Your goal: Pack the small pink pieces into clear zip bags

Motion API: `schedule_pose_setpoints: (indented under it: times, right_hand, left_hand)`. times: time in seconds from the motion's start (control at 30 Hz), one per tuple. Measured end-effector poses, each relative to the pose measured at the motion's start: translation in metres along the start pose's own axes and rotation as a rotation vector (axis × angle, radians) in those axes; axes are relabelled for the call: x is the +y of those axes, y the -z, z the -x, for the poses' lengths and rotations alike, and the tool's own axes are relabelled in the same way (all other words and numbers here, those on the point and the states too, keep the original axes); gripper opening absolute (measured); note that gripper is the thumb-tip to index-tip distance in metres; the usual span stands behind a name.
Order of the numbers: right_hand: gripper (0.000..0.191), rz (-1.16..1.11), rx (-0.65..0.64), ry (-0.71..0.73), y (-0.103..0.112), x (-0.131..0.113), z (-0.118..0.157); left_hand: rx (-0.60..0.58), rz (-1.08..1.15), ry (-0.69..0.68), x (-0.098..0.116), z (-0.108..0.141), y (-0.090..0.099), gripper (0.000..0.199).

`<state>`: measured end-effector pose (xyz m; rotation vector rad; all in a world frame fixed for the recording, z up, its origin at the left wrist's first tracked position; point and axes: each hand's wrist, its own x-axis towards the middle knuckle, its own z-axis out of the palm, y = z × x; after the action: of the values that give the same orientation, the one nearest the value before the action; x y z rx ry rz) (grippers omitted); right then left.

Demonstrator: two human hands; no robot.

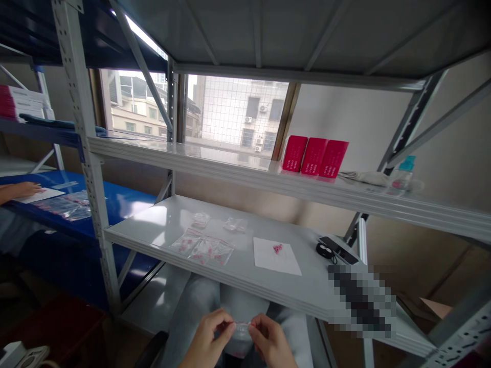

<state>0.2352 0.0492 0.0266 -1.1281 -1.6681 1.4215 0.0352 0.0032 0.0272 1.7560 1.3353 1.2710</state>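
Low in the view, my left hand (209,340) and my right hand (270,341) pinch the top edge of a small transparent plastic bag (241,331) above my lap, with something faintly pink at its bottom. Both hands are below the front edge of a white metal shelf (153,230). On that shelf lie several transparent bags (210,250) holding small pink pieces. Two smaller bags (235,225) sit behind them. A sheet of white paper (278,258) carries a little pile of pink pieces (277,248).
A phone (337,249) and a black pouch (324,250) lie at the shelf's right, beside a pixelated blurred patch (360,301). Red boxes (314,156) stand on the shelf above. At the left, a co-worker's hand (23,190) rests on papers on a blue table (95,204).
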Motion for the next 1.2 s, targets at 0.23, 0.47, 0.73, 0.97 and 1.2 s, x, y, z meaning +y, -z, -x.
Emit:
schedule_pose_setpoints:
  times: [0.23,0.47,0.73,0.97,1.2]
  right_hand:
    - [0.054,0.111,0.0,0.076,-0.003,-0.001,0.002]
    - [0.05,0.1,0.021,0.128,-0.017,-0.003,0.009]
    - [0.041,0.238,-0.016,0.182,-0.013,-0.014,0.013]
    - [0.043,0.139,0.096,0.295,0.03,-0.033,0.025]
    - [0.051,-0.312,0.441,-0.075,0.1,0.025,0.035]
  left_hand:
    - [-0.047,0.037,0.031,0.0,0.001,-0.001,0.034]
    - [-0.082,0.029,0.022,0.005,0.006,0.001,0.04]
    - [-0.118,-0.026,0.014,0.007,0.007,-0.002,0.046]
    - [-0.177,0.023,-0.036,0.066,-0.026,0.055,0.036]
    - [0.038,-0.387,0.039,0.037,-0.153,0.194,0.031]
